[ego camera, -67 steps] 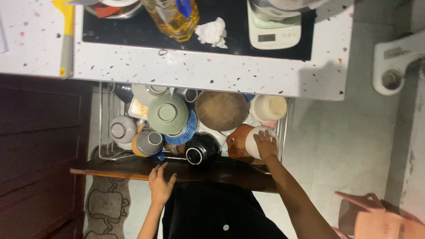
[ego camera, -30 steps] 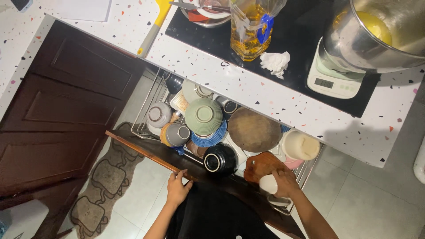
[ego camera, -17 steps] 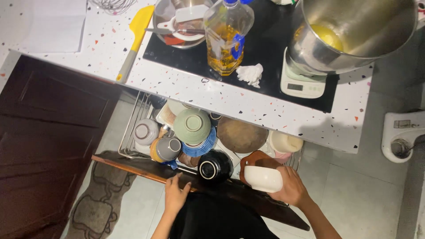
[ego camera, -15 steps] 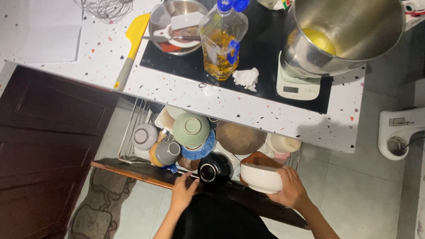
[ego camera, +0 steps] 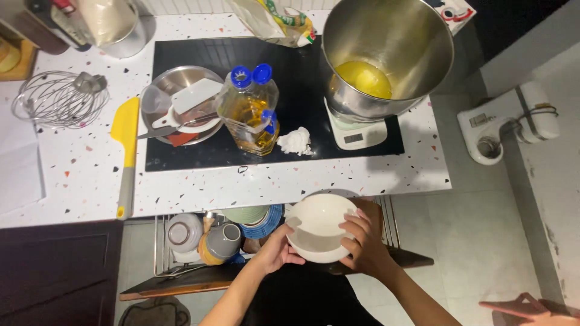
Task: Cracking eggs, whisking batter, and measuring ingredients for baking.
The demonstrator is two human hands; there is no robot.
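1. The scene is a kitchen with a white speckled countertop (ego camera: 254, 187); a black cooktop (ego camera: 302, 102) is set into it, and below its front edge a pull-out dish drawer (ego camera: 158, 253) stands open.
2. Both hands hold a white bowl (ego camera: 319, 229) just in front of the countertop's front edge, above the drawer. The left hand (ego camera: 275, 250) curls around the bowl's left rim, and the right hand (ego camera: 362, 244) grips the right rim with its fingers over the edge.
3. In the drawer are a grey mug (ego camera: 222, 240), a white cup (ego camera: 183, 232) and stacked plates with a blue rim (ego camera: 263, 220).
4. On the cooktop a large steel mixing bowl (ego camera: 386, 54) with yellow liquid sits on a kitchen scale (ego camera: 356, 134), with an oil bottle (ego camera: 251, 111) beside it.
5. I judge that the step in hand is carrying the bowl up from the drawer. The next move calls for a free place near the front edge, without touching the yellow spatula (ego camera: 125, 151).
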